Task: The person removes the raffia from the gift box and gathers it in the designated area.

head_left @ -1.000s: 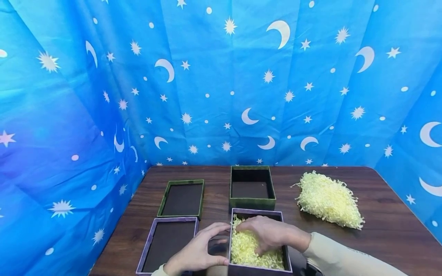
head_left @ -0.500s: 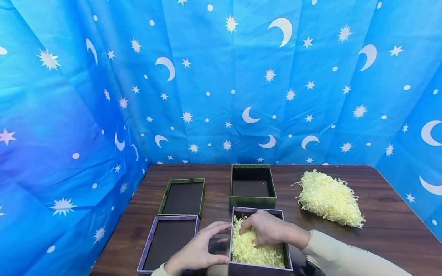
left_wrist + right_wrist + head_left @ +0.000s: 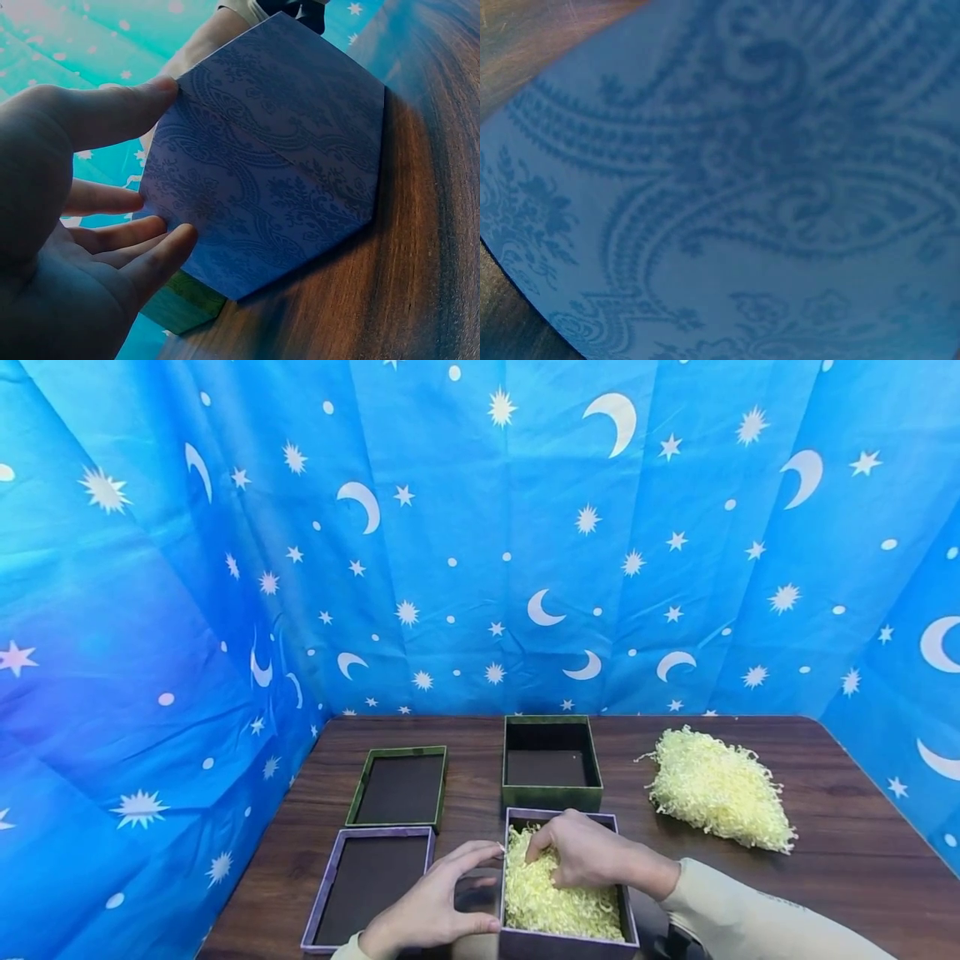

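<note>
A purple patterned box stands at the near middle of the table, filled with pale yellow shredded paper. My right hand reaches into it from the right, thumb and index finger bent down into the shreds, fingertips hidden among them. At the box's left side my left hand is spread, its fingers fairly straight. In the left wrist view, the thumb of that hand touches the rim and other fingertips lie at the patterned wall. Only the box's outer side fills the right wrist view.
Left of the box lies a purple lid, inside up, with a green lid behind it. A green box stands behind the purple one. More yellow shreds are heaped at the right. Starry blue cloth hangs behind.
My right hand has risen slightly from its flatter spread over the shreds, its fingers now more bent into them. My left hand stays at the box's side.
</note>
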Demonstrator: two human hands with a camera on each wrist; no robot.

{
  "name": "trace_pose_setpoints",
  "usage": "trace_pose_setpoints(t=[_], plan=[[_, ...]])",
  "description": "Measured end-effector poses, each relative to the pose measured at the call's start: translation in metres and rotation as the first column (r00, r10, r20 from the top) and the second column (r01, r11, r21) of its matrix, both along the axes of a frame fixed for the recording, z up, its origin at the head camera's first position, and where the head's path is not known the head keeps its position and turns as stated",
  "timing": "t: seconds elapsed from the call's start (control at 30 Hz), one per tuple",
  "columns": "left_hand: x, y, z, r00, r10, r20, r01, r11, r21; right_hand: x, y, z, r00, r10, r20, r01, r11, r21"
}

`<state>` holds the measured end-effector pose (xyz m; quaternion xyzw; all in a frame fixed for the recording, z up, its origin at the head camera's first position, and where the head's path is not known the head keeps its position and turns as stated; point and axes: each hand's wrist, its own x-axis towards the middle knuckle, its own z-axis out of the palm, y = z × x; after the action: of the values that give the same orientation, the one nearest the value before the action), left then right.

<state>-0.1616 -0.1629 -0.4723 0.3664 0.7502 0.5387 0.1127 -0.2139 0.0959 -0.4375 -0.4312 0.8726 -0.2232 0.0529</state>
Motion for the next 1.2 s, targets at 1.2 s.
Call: trace_pose_setpoints(t=[1.2], plan=[[0.0,-0.001,-0.005,1.0,0.02,-0.001,-0.02,1.0,-0.018,0.003,0.027,0.027,0.992,-0.087,0.087,0.097,0.989,-0.115]])
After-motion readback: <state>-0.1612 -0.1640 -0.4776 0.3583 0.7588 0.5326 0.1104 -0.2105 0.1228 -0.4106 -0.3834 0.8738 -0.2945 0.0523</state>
